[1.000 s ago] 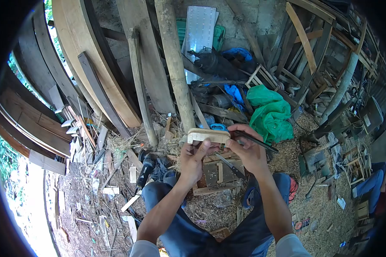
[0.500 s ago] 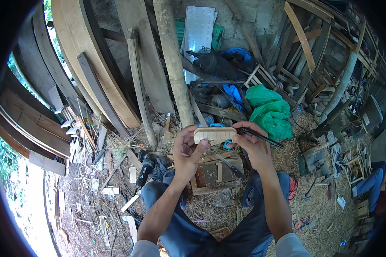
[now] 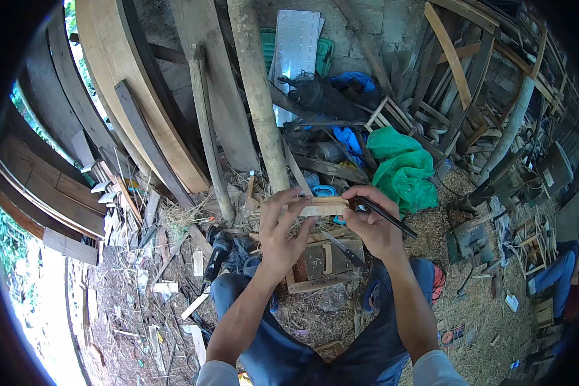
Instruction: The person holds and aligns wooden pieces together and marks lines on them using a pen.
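Head view, watching from my end. Biggest risk I'd log is the littered floor: if the wooden piece slips, it could drop among shavings and offcuts and be hard to pick out. It's held in the air between the hands, over the low wooden block, nothing under it for support, so a loose pinch or uneven pull at one end would be the cause. A drop straight down could also hit the knife-like tool lying on the block, denting an edge; grabbing after it there could nick a finger.

Hands: left hand has its fingers curled over the left end, thumb below. Right hand pinches the right end, with a slim dark rod lodged among the same fingers. That double load, I'd judge, weakens the pinch, and the rod could slide out or scrape the wood if those fingers shift.

The piece itself: short, pale, roughly level, long side facing me. Tan upper strip, lighter face below, a thin line between. Faint short cross marks seem to show on the face; too small to read. Ends covered by fingers, so I can't tell their shape.
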Demonstrator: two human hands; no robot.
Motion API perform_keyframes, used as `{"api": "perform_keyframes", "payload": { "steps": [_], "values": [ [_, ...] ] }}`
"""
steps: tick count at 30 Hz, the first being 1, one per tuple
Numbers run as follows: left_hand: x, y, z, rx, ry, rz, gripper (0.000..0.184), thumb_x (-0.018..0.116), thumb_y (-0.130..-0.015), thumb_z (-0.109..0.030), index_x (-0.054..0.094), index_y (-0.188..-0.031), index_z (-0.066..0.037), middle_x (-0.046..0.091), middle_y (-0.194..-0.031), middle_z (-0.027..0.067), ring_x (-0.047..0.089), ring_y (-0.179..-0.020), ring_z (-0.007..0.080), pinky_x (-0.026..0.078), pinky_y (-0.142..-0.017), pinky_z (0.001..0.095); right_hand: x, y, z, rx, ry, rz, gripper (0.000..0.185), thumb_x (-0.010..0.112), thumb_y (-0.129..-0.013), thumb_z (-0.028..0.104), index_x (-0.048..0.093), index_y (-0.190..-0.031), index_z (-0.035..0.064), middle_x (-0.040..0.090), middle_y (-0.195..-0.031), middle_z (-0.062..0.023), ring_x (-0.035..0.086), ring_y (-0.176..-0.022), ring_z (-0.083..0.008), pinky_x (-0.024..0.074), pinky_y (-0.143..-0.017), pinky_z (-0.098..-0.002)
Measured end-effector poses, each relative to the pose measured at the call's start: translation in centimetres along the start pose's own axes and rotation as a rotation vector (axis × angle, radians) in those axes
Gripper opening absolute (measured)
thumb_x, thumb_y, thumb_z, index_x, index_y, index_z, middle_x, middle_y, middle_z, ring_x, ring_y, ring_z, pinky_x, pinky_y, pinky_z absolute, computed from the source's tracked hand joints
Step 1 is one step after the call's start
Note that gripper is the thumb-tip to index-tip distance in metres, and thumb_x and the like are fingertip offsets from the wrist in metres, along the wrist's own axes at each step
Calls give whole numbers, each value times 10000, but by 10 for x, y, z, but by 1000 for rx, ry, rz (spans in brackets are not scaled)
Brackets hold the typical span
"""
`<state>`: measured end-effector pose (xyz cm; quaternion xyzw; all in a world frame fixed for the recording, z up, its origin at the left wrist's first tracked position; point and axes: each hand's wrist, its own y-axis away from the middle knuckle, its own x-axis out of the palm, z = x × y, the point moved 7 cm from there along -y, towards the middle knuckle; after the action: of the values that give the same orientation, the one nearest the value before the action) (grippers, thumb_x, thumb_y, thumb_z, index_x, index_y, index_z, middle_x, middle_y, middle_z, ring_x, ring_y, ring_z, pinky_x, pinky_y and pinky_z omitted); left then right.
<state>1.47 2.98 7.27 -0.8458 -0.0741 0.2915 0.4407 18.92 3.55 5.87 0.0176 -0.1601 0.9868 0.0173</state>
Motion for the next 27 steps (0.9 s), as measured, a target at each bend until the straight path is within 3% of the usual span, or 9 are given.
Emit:
{"api": "perform_keyframes", "payload": {
  "steps": [3, 7, 9, 21, 27],
  "values": [
    [6, -1, -10, 136, -105, 68, 437, 773, -590, -17, 640, -1004, -62, 613, -1069, 64, 560, -1002, 272, 434, -848, 402, 4, 2, 3, -41, 94, 17, 236, 644, -768, -13, 609, -1001, 5, 597, -911, -50, 593, -814, -101, 542, -685, -247],
    [8, 2, -12, 160, -168, 48, 431, 768, -581, -16, 648, -993, -61, 637, -1014, 55, 574, -969, 255, 444, -814, 383, 8, 4, 13, -125, 227, 22, 229, 648, -763, 3, 616, -989, 10, 608, -880, -67, 604, -770, -116, 541, -688, -246],
    [13, 6, -2, 97, -72, 86, 379, 719, -657, -4, 652, -1027, -53, 636, -1017, 57, 578, -968, 233, 457, -807, 331, 12, 5, 16, -172, 313, 98, 236, 662, -782, -10, 602, -1011, -13, 578, -950, -59, 580, -806, -89, 544, -703, -232],
    [25, 14, 17, -256, 329, 155, 335, 729, -690, 11, 653, -1015, -16, 653, -956, 115, 626, -872, 241, 484, -780, 315, 16, 2, 33, -253, 166, 148, 383, 752, -733, 82, 600, -1084, 57, 619, -997, -80, 627, -844, -159, 543, -742, -275],
    [39, 24, 25, -371, 424, 186, 327, 717, -702, 23, 646, -1021, 1, 658, -968, 120, 634, -892, 218, 482, -787, 307, 15, 2, 29, -263, 312, 166, 382, 768, -704, 91, 618, -1053, 50, 643, -945, -69, 644, -827, -168, 537, -756, -279]
  ]
}}
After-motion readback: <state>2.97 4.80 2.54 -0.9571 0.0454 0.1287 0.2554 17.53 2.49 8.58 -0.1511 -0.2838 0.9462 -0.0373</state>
